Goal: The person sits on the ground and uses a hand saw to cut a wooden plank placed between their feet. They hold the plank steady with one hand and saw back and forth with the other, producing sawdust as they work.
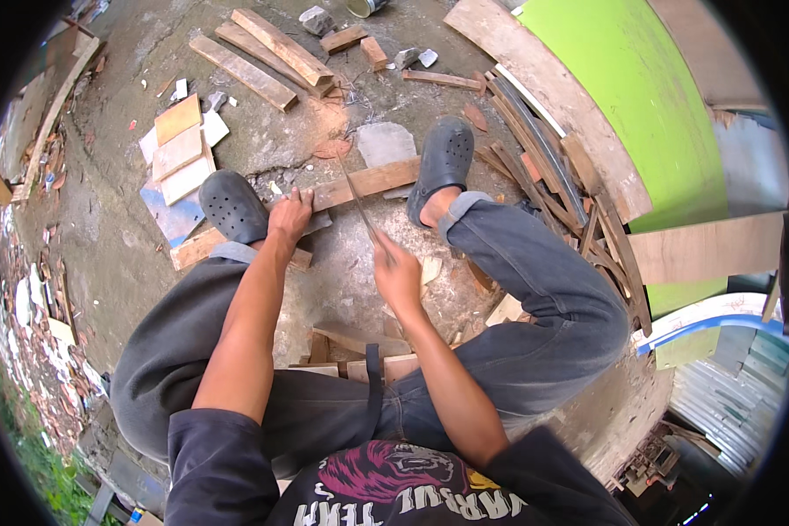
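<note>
A narrow wooden plank (377, 181) lies crosswise between my feet, with my right clog at its right end and my left clog beside its left part. My left hand (291, 210) grips the plank near the left clog, fingers bent over its edge. Closed round the near end of a handsaw is my right hand (397, 273), which hides the handle. The thin saw blade (356, 195) crosses the plank about midway and points away from me. Whether the blade has cut into the wood, I cannot tell.
Loose boards (263, 66) lie at the far left, near stacked light wood pieces (180, 145). A flat grey stone (386, 143) sits just beyond the plank. Timber strips (543, 158) and a green panel (631, 96) line the right side. Wood offcuts (359, 337) lie between my legs.
</note>
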Tool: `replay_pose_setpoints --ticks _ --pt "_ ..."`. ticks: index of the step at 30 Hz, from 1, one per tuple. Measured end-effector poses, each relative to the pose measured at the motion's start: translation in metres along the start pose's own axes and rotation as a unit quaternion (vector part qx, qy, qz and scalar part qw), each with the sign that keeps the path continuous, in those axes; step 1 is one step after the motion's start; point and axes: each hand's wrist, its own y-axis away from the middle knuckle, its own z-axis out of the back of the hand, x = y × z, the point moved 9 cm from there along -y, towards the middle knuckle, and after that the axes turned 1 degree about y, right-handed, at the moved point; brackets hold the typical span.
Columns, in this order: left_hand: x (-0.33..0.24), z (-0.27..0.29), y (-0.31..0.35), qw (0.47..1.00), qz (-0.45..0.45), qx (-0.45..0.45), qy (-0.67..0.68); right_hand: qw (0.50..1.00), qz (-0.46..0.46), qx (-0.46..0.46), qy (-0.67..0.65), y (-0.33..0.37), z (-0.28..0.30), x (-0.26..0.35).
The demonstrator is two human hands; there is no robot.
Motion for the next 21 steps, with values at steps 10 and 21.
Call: replay_pose_setpoints --ticks 10,21 --pt "-0.003 0.001 -0.001 1.0 0.012 0.018 -0.002 1.0 -0.001 -0.018 -0.026 0.018 -0.001 -0.011" --pt "-0.01 0.012 0.016 0.984 0.077 0.133 0.091 0.999 0.012 -0.048 0.004 0.01 -0.008 -0.033"
